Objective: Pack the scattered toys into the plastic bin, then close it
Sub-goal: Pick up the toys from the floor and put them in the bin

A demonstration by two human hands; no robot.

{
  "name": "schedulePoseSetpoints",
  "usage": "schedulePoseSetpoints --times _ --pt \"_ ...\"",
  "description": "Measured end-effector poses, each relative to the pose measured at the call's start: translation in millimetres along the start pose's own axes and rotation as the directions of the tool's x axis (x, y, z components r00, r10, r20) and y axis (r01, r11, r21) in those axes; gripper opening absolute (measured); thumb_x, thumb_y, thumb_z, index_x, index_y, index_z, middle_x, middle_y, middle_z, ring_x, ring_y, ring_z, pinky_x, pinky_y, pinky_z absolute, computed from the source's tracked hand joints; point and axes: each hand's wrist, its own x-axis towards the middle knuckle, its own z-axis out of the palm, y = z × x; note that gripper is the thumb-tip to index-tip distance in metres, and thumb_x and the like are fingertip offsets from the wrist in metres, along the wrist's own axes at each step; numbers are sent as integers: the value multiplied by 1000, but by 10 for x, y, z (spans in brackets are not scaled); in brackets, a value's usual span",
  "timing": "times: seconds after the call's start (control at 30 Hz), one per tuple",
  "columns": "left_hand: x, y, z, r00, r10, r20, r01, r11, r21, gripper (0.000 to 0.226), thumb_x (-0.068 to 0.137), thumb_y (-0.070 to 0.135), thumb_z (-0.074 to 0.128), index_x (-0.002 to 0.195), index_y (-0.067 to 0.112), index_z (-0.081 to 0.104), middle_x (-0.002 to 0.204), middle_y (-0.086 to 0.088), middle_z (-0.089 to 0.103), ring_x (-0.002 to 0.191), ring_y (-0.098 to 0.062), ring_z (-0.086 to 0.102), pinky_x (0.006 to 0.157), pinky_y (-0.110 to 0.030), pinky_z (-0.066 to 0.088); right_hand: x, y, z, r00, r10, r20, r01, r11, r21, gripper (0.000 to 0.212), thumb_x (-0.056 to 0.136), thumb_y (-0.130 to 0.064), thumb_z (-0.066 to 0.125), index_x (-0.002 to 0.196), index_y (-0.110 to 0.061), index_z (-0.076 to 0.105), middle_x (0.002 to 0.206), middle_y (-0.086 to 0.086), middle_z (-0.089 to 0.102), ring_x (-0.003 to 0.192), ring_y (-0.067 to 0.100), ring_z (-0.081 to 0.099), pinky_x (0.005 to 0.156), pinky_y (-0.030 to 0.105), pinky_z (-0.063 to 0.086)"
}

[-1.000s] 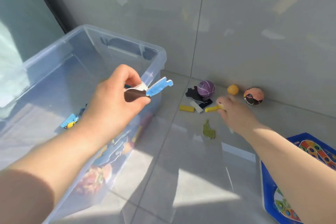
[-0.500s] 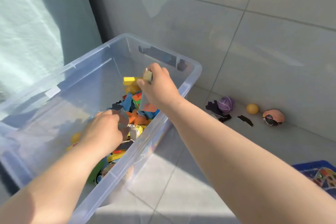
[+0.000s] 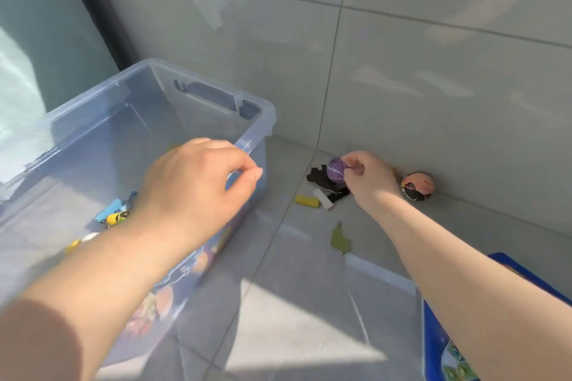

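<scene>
Grey tiled floor (image 3: 294, 303) and grey tiled wall (image 3: 433, 71) are seen in hard sunlight, with a dark frame (image 3: 93, 9) at upper left. A clear plastic bin (image 3: 198, 77) is placed on the floor at left, open, with no lid on it. A blue piece (image 3: 113, 209) and a yellow and black toy (image 3: 116, 217) are seen inside it, and more coloured toys are made out blurred through its near wall. The left hand (image 3: 198, 185) is held over the bin's right side, fingers loosely curled, thumb tip close to the forefinger, with nothing seen in them. The right hand (image 3: 368, 178) is stretched out to the foot of the wall, and a purple ball (image 3: 335, 172) is pinched between thumb and fingers. The ball is low by the floor, over black puzzle pieces (image 3: 318, 178). A yellow block (image 3: 306, 200) and a white block (image 3: 323, 198) are laid side by side just in front of those pieces. A green piece (image 3: 340, 240) is seen nearer the camera, apart from them. An orange and black ball (image 3: 417, 185) is lodged against the wall, just right of the right hand. A blue board (image 3: 435, 346) is partly covered by the right forearm at lower right.
</scene>
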Motion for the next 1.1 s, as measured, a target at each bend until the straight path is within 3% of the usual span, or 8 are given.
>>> schedulePoseSetpoints --times 0.17,0.27,0.4,0.5,0.67,0.8,0.87,1.1 --pt "90 408 638 805 179 565 -355 909 218 26 87 29 43 95 24 67 95 6 69 96 -14 62 67 -20 37 206 670 -680 993 115 -32 -116 992 -41 28 90 -5 48 116 -4 58 120 13 61 112 27 55 88 26 40" --pt "136 578 726 668 217 711 -536 804 258 9 69 22 61 72 20 69 70 3 70 71 -16 67 56 -18 45 222 1058 -793 983 155 98 -139 978 -158 31 85 -1 53 116 -1 56 126 16 56 114 28 53 90 29 41" --pt "152 457 1253 497 123 859 -608 756 243 22 87 14 51 108 10 58 110 -9 63 105 -29 58 82 -36 45 363 1474 -732 975 89 203 2 912 -409 55 86 -11 55 137 -18 37 152 1 25 138 22 27 110 29 28" --pt "242 405 1730 614 151 775 -485 846 220 54 64 39 76 113 20 64 118 -4 65 105 -11 63 79 -18 50 539 1567 -559 974 108 198 13 849 -528 66 92 -23 51 146 -26 14 156 -2 7 144 28 7 114 34 19" --pt "168 543 2473 630 124 767 -320 941 111 64 97 36 34 147 26 -6 157 2 -17 146 -19 -10 118 -39 4 739 1643 -296 968 156 195 13 748 -663 70 90 -34 53 146 -26 13 156 0 8 142 31 5 113 45 22" --pt "32 486 2869 749 219 625 -321 945 54 48 92 34 33 139 25 39 153 0 29 140 -18 29 112 -41 25 897 1616 -155 990 99 101 8 671 -742 48 88 -31 56 130 -12 40 135 6 38 128 31 26 99 40 35" --pt "-31 429 2957 784 267 560 -309 951 -20 45 76 34 34 104 27 69 114 3 69 106 -20 60 88 -33 40 940 1602 -130 995 93 30 -41 673 -738 36 88 -20 55 120 -5 47 126 12 44 122 32 33 90 40 39" --pt "-69 195 2974 895 296 335 -356 925 134 32 69 48 32 74 16 34 53 4 56 44 -17 52 45 -20 33 857 1748 -152 996 55 -70 -87 764 -639 30 68 -2 69 93 8 56 98 29 57 85 45 57 62 43 47"
